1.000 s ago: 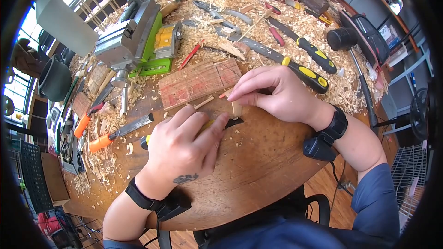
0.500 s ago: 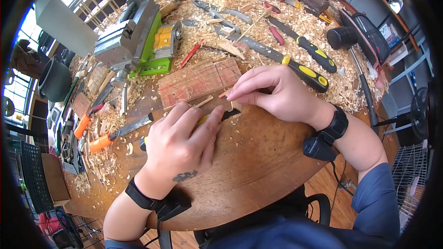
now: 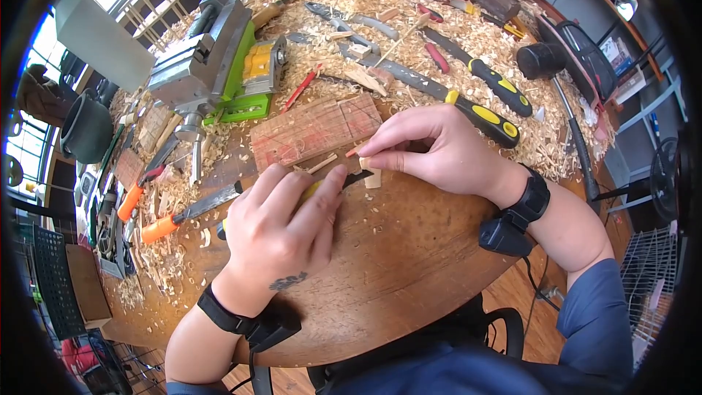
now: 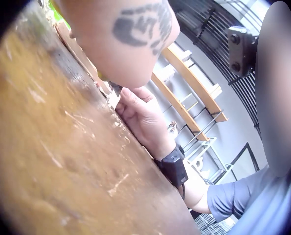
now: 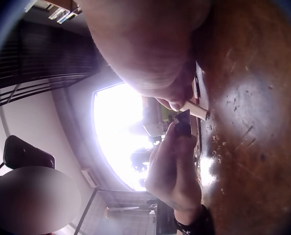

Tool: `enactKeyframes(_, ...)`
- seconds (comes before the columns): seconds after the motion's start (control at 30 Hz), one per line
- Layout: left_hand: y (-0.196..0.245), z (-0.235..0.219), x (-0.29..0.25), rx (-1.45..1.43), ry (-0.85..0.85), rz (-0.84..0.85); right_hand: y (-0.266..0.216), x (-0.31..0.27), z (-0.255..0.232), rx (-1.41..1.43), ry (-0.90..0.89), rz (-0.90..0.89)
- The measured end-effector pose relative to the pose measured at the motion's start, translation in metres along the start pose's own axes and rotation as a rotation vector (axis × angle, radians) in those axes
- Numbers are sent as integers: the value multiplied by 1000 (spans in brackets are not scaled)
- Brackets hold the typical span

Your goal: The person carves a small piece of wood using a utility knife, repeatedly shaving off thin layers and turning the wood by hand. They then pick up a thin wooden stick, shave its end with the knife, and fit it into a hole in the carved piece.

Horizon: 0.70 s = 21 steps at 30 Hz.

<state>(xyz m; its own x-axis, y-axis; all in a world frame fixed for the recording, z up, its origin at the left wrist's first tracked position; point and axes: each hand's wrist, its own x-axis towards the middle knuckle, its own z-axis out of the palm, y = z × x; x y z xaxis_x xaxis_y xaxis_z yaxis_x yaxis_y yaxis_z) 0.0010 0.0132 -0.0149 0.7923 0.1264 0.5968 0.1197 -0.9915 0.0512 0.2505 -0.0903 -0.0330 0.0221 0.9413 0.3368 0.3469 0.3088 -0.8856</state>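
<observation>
The left hand point(image 3: 280, 225) curls round a yellow-and-black handled knife, whose dark blade point(image 3: 355, 178) points at a small pale wood piece point(image 3: 373, 178). In the right wrist view the blade point(image 5: 183, 123) stands close to the pale wood piece point(image 5: 196, 110). The right hand point(image 3: 444, 152) pinches the small wood piece between thumb and fingertips, at the table's surface. A red-marked tip point(image 3: 352, 152) shows just beyond its fingers. The left wrist view shows the right hand point(image 4: 146, 120) beside the blade, partly hidden by the left forearm.
Beyond the hands lies a red-marked wood block point(image 3: 314, 132) with a thin stick beside it. A vise point(image 3: 197, 66) stands at the back left, orange-handled chisels point(image 3: 159, 228) at left. Yellow-and-black handled tools point(image 3: 488, 121) and a black mallet point(image 3: 541, 61) lie among shavings at right.
The left hand and the blade have drawn back slightly to the left, uncovering more of the pale wood piece. The right hand stays nearly where it was.
</observation>
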Motion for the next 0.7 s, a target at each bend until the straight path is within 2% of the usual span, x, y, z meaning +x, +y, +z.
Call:
enactKeyframes(0.03, -2, 2, 0, 28, 56, 35, 0, 0, 0, -31, -3, -23)
enactKeyframes(0.27, -3, 5, 0, 19, 66, 41, 0, 0, 1, -50, 0, -32)
enactKeyframes(0.33, -1, 4, 1, -37, -6, 28, -1, 0, 1, -26, 1, -20)
enactKeyframes(0.57, 3, 2, 4, -44, -62, 29, -1, 0, 1, -24, 1, -38)
enactKeyframes(0.63, 9, -5, 7, -76, -158, -25, -1, -1, 1, -36, 5, -31)
enactKeyframes(0.7, 12, -7, 8, -59, -172, -27, -1, -1, 2, -23, 15, -15)
